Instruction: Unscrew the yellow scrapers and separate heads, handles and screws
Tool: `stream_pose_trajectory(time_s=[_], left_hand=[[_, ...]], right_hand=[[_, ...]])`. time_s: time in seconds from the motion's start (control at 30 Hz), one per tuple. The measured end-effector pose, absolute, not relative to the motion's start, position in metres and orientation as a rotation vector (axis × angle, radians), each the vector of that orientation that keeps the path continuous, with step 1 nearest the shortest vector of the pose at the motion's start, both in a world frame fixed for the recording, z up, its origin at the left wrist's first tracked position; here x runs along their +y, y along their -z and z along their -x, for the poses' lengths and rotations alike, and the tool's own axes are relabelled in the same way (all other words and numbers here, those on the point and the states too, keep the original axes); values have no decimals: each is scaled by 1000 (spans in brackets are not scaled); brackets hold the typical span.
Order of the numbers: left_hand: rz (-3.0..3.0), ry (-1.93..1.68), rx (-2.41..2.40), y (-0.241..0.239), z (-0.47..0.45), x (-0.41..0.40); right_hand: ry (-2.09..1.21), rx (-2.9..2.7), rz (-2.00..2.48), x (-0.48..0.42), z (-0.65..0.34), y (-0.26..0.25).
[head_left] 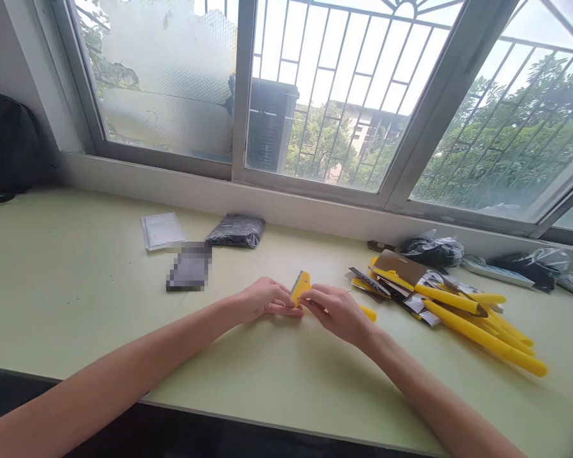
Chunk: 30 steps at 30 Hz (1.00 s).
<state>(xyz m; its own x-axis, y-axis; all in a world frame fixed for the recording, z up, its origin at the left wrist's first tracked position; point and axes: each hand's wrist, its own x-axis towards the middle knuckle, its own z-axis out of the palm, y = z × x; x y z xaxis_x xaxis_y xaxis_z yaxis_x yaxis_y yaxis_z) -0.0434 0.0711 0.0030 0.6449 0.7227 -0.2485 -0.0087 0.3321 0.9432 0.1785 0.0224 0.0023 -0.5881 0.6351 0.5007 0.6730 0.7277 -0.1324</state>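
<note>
Over the middle of the table, a yellow scraper (304, 284) with a metal strip along one edge of its head is between my two hands. My left hand (266, 299) has its fingers closed at the lower left of the head. From the other side, my right hand (337, 310) pinches the head with its fingertips. A yellow handle end shows beyond my right hand, which covers the part between. To the right lies a pile of yellow-handled scrapers (458, 305), mixed with dark and silvery pieces.
Further back on the pale green table (90, 273) are a white packet (162, 231), a plastic-wrapped dark packet (237, 230) and a blurred-out dark rectangle (190, 267). Bagged black items (432, 249) line the windowsill wall at right. A black bag (12, 143) stands at far left.
</note>
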Motion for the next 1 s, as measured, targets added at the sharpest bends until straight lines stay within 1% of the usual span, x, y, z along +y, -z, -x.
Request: stream_pose_trajectory(time_s=[0.27, 0.43, 0.53, 0.77, 1.0], left_hand=[[-1173, -523, 759, -8, 43, 69], [-1148, -533, 773, -10, 42, 68], [-1143, -533, 769, -8, 42, 68], [-1122, -517, 774, -5, 42, 70], [-1130, -525, 789, -5, 43, 70]], right_hand=[[-136, -2329, 1096, 24, -174, 0], [-136, -2142, 1115, 19, -167, -4], [-68, -2015, 1087, 8, -165, -10], [39, -1962, 1072, -5, -167, -6], [-106, -1826, 1151, 6, -164, -1]])
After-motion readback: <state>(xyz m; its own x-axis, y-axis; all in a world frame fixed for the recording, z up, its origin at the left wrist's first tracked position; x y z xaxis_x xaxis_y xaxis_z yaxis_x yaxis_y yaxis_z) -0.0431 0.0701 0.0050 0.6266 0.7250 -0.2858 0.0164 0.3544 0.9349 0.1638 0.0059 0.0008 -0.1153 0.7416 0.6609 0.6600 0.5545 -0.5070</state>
